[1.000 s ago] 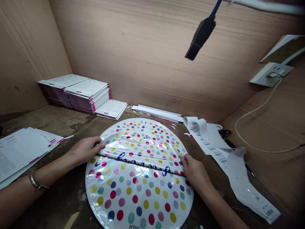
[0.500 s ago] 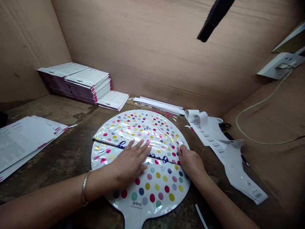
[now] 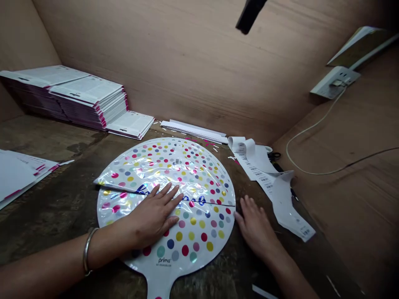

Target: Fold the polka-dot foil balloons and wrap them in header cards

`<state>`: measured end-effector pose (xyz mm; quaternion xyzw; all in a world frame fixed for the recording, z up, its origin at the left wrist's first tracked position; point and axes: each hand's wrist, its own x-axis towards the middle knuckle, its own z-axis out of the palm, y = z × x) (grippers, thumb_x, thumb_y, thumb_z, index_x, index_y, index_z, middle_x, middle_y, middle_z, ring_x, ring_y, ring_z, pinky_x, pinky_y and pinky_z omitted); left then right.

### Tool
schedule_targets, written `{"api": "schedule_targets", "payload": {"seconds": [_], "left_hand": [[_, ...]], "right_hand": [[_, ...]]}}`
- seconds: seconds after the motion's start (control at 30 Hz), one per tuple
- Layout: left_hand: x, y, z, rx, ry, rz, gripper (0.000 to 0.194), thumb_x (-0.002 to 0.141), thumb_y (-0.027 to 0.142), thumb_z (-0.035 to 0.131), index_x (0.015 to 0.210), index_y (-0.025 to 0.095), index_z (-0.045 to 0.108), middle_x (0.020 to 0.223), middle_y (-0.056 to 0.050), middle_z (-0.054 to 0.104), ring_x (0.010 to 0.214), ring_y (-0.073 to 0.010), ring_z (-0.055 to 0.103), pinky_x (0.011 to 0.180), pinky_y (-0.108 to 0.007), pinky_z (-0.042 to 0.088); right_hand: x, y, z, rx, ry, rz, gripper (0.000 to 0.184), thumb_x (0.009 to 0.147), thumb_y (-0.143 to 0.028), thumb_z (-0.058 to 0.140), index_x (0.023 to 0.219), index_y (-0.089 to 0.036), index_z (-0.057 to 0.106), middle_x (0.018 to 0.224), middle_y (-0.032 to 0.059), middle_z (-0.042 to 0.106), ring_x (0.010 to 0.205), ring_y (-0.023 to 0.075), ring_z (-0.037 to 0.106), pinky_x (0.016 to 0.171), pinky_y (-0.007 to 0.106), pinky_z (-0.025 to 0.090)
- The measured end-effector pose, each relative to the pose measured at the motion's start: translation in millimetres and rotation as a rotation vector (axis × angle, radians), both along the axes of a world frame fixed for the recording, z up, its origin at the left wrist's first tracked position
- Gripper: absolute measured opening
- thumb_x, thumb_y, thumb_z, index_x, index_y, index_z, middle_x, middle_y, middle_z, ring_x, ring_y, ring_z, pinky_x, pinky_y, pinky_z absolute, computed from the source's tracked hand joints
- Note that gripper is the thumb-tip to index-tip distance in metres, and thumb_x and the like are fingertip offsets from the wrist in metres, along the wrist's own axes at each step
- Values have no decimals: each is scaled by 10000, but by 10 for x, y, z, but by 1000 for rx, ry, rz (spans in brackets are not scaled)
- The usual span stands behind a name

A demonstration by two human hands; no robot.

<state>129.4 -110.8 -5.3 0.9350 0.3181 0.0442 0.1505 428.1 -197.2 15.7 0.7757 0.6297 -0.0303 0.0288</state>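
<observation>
A round, shiny foil balloon (image 3: 199, 224), white with coloured dots and a tail toward me, lies flat on the table (image 3: 84, 207). Its upper part is folded down, and the fold's edge runs across the middle over blue script lettering. My left hand (image 3: 156, 216) rests on the balloon with fingers spread, partly covering the lettering and the fold's edge. At the balloon's right side my right hand (image 3: 257, 224) lies open on the table, its fingers just beside the rim and holding nothing.
Stacked white printed cards (image 3: 87, 95) stand at the back left, with more cards (image 3: 25, 174) at the left. White paper strips (image 3: 193, 131) lie along the back wall. A curled strip of barcode labels (image 3: 264, 178) and black scissors (image 3: 274, 156) lie right; a socket box (image 3: 336, 83) hangs above.
My right hand has let go of the balloon's right edge and opened beside it. My left hand remains on the balloon. The whole view has shifted, so everything sits further left.
</observation>
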Motion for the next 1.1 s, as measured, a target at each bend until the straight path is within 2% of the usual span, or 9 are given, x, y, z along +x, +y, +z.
{"api": "schedule_targets", "payload": {"seconds": [0.1, 0.17, 0.27, 0.47, 0.57, 0.63, 0.77, 0.93, 1.1], "left_hand": [[55, -9, 23, 8, -7, -2, 565, 937, 456, 343, 1455, 277, 206, 1528, -83, 158, 1395, -320, 131, 1098, -537, 124], [53, -2, 42, 19, -13, -26, 572, 931, 462, 354, 1453, 275, 212, 1529, -81, 162, 1395, -316, 137, 1100, -524, 132], [-199, 46, 42, 21, 18, -41, 592, 925, 469, 363, 1454, 247, 215, 1521, -80, 190, 1397, -275, 154, 1115, -472, 144], [-1389, 126, -12, 79, 204, 570, 628, 920, 471, 308, 1438, 117, 271, 1503, -151, 208, 1385, -296, 191, 1096, -500, 210], [-1387, 136, 77, 272, 182, 790, 665, 875, 434, 393, 1386, 11, 348, 1482, -228, 230, 1378, -362, 173, 1086, -526, 209], [-1046, 124, 165, 416, 36, 635, 601, 877, 382, 416, 1372, 42, 384, 1487, -196, 249, 1385, -339, 166, 1111, -514, 155], [-224, 91, 259, 190, -139, 87, 366, 874, 277, 470, 1221, 192, 548, 1300, -90, 540, 1206, -234, 475, 1041, -385, 351], [94, 139, 250, 88, -149, 107, 307, 854, 293, 510, 1139, 188, 557, 1054, -85, 623, 959, -230, 583, 831, -343, 477], [159, 163, 275, 144, -60, -79, 197, 863, 158, 469, 994, 195, 612, 963, -70, 635, 931, -223, 588, 833, -334, 452]], "right_hand": [[-64, 89, 79, 202, -23, 216, 530, 921, -265, 309, 1402, -44, 332, 1507, 143, 217, 1406, 253, 123, 1137, 484, 170], [-282, 196, 78, 141, 68, 428, 512, 926, -249, 301, 1412, -94, 333, 1502, 102, 253, 1402, 221, 158, 1135, 444, 219], [-519, 317, 13, -34, 174, 500, 498, 929, -256, 297, 1402, -112, 359, 1478, 103, 313, 1372, 218, 261, 1113, 439, 285], [-494, 298, -54, -64, 208, 429, 518, 922, -311, 314, 1406, -129, 356, 1487, 86, 297, 1372, 217, 265, 1128, 435, 254], [-585, 270, 24, -57, 190, 400, 539, 900, -319, 365, 1402, -123, 365, 1479, 84, 322, 1365, 220, 283, 1126, 412, 262], [-680, 295, 94, -55, 175, 389, 529, 872, -267, 408, 1377, -111, 410, 1450, 96, 377, 1344, 226, 326, 1115, 391, 281], [-743, 440, 197, -29, 137, 376, 492, 791, -98, 448, 1272, -151, 538, 1343, 79, 522, 1222, 235, 462, 1051, 365, 346], [-634, 437, 240, 51, 27, 320, 399, 801, -44, 422, 1115, -172, 633, 1083, 84, 665, 1032, 261, 531, 881, 354, 430], [-1053, 50, 356, -17, 87, 346, 322, 836, -51, 424, 1020, -165, 662, 878, 93, 681, 852, 241, 585, 766, 342, 467]]}}
